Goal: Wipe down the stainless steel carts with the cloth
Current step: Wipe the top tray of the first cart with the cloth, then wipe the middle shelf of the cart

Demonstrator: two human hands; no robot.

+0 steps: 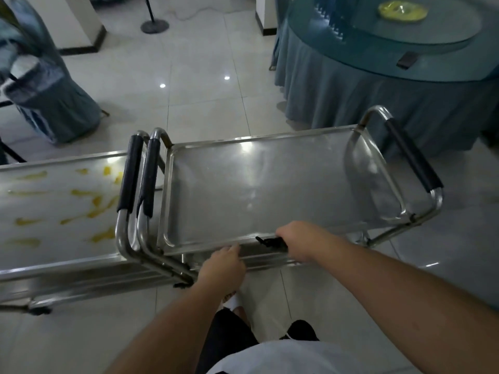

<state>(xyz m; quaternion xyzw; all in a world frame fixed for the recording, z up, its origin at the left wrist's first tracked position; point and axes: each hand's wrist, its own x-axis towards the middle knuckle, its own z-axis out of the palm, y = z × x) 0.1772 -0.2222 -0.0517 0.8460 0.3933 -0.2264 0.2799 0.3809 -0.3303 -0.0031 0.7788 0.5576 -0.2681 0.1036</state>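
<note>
Two stainless steel carts stand side by side. The right cart [205, 163] has a shiny bare top tray and black-sleeved handles at both ends. The left cart [54, 261] carries several yellow smears [94, 201] on its top. My right hand [299, 240] grips the near rim of the right cart, fingers curled over the edge beside a small black clip [270, 242]. My left hand [222, 268] holds the same rim lower down, near the cart's front left corner. No cloth is in view.
A round table [351, 85] with a teal skirt and glass turntable stands close behind the right cart. A covered chair [51, 98] is at the far left. A black stand base [154, 25] sits on the tiled floor beyond.
</note>
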